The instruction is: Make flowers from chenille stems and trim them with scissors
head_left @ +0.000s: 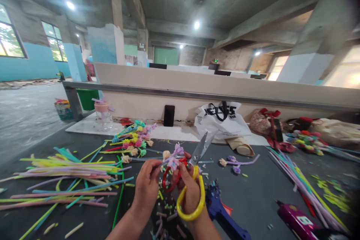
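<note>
My left hand [148,180] is closed, its fingertips pinching a pipe-cleaner flower [174,157] with lilac petals and a cream bud. My right hand [189,191] is wrapped through the yellow handle loops of a pair of scissors [200,150]. Their blades stand apart and point up and away. The right fingertips come close to the flower's underside; whether they touch it is hidden. A red handle loop [169,183] shows between the hands, partly covered by the right fingers. I cannot tell whether it is held. Small clippings [168,210] lie below the hands.
Loose pipe cleaners [73,174] spread at left; finished flowers [133,138] are heaped behind. A lilac flower [236,163], a blue-handled tool [222,210] and a purple glue gun [298,221] lie right. A phone [169,115], white bag [222,122] and cup [103,114] stand along the partition.
</note>
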`<action>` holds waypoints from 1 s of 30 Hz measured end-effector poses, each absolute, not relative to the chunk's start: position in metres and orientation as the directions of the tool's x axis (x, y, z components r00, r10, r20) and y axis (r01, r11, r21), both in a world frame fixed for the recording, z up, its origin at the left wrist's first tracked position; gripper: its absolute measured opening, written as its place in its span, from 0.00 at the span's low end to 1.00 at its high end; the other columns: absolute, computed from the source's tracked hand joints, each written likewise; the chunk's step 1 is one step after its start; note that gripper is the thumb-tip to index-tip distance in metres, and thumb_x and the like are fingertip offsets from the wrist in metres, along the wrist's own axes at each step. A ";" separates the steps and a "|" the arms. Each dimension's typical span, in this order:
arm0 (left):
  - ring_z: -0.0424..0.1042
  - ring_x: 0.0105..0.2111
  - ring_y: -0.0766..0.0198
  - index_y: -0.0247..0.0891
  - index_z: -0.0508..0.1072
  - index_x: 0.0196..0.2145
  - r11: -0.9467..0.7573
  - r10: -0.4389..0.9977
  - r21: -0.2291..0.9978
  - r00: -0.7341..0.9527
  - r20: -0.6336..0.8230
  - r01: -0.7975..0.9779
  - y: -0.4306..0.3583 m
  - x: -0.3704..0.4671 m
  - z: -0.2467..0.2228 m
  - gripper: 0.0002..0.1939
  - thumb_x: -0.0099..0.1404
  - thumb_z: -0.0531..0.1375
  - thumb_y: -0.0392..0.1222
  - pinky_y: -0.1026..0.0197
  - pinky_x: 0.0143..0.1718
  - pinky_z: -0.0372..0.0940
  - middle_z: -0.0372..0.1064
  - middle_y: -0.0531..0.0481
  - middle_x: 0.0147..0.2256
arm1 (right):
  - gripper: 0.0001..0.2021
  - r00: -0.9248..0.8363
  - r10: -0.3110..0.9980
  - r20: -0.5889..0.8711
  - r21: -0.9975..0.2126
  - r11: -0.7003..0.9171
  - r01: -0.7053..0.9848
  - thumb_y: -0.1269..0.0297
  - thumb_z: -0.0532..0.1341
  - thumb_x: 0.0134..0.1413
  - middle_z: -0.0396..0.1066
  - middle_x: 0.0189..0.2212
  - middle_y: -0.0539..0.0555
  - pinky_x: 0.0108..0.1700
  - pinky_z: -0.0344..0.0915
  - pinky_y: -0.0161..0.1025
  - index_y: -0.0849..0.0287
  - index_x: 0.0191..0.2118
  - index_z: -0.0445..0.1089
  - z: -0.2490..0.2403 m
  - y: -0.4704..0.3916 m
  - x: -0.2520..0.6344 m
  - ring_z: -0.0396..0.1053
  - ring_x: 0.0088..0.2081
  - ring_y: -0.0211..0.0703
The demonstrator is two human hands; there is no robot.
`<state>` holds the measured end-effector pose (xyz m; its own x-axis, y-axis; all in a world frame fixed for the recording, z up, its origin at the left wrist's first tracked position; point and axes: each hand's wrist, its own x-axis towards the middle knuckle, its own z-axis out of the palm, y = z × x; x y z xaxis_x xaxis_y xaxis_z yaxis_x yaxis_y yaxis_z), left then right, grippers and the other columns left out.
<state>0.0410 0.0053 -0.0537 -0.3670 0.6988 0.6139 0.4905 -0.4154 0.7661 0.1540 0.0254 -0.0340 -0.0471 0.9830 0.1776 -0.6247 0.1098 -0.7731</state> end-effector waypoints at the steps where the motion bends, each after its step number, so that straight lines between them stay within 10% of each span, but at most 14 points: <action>1: 0.67 0.34 0.63 0.38 0.68 0.32 -0.438 0.655 0.719 -0.356 0.667 0.540 0.005 0.040 -0.053 0.06 0.59 0.52 0.32 0.62 0.37 0.62 0.68 0.50 0.32 | 0.21 -0.066 0.984 0.164 -0.755 0.082 -0.650 0.63 0.64 0.44 0.68 0.24 0.45 0.20 0.63 0.32 0.53 0.47 0.62 -0.033 0.024 0.154 0.63 0.19 0.34; 12: 0.66 0.40 0.64 0.36 0.68 0.37 -0.507 0.402 0.367 -0.163 0.901 0.780 0.004 0.027 -0.052 0.12 0.58 0.52 0.24 0.61 0.43 0.63 0.67 0.47 0.35 | 0.06 -0.099 0.972 0.213 -0.788 0.111 -0.606 0.64 0.64 0.44 0.68 0.24 0.47 0.26 0.66 0.33 0.58 0.30 0.68 -0.035 0.019 0.157 0.64 0.21 0.33; 26: 0.62 0.43 0.58 0.35 0.65 0.40 -0.520 0.408 0.349 -0.132 0.903 0.780 -0.012 0.037 -0.041 0.13 0.56 0.57 0.28 0.53 0.46 0.59 0.64 0.44 0.37 | 0.26 -0.077 0.933 0.352 -0.798 0.256 -0.546 0.67 0.62 0.47 0.67 0.30 0.48 0.26 0.65 0.34 0.50 0.52 0.55 -0.035 0.017 0.156 0.66 0.26 0.37; 30: 0.65 0.36 0.62 0.37 0.68 0.36 -0.586 0.670 0.654 -0.167 0.723 0.480 -0.012 0.047 -0.040 0.07 0.61 0.52 0.33 0.59 0.40 0.61 0.67 0.48 0.34 | 0.26 -0.043 0.937 0.348 -0.813 0.278 -0.512 0.68 0.63 0.47 0.69 0.32 0.50 0.33 0.67 0.37 0.53 0.53 0.54 -0.039 0.019 0.159 0.68 0.32 0.40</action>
<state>0.0465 -0.0120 -0.0401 -0.1667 0.6705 0.7230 0.4796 -0.5855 0.6536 0.1587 0.0192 -0.0386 -0.0427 0.9367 0.3476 -0.5118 0.2783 -0.8128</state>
